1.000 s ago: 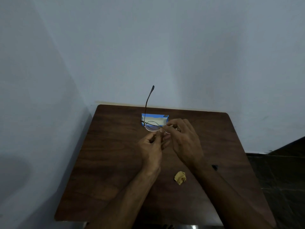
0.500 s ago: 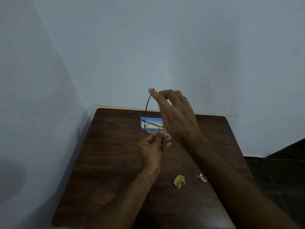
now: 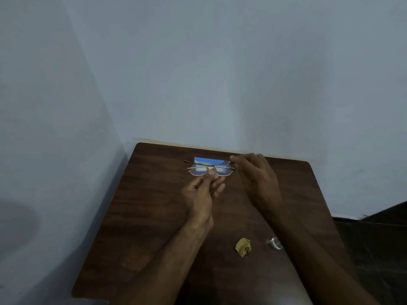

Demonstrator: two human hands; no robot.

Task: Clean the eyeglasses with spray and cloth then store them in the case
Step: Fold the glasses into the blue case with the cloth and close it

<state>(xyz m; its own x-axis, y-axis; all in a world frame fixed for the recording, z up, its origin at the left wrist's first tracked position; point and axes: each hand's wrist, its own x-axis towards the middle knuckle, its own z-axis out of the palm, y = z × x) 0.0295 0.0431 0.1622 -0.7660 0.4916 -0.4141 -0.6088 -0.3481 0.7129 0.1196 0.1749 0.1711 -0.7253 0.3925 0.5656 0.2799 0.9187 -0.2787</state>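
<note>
Head: left hand (image 3: 203, 192) pinches eyeglasses (image 3: 210, 169) over blue case (image 3: 208, 161).

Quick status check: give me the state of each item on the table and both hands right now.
Thin metal-framed eyeglasses: both temples folded, held above the table.
Left hand: pinching the eyeglasses at the bridge.
Right hand: fingertips at the right hinge end; grip unclear.
Blue rectangular case: lying at the table's far edge; open or shut unclear.
Crumpled tan cloth: lying loose.
Small clear spray bottle: partly hidden by the right forearm.
</note>
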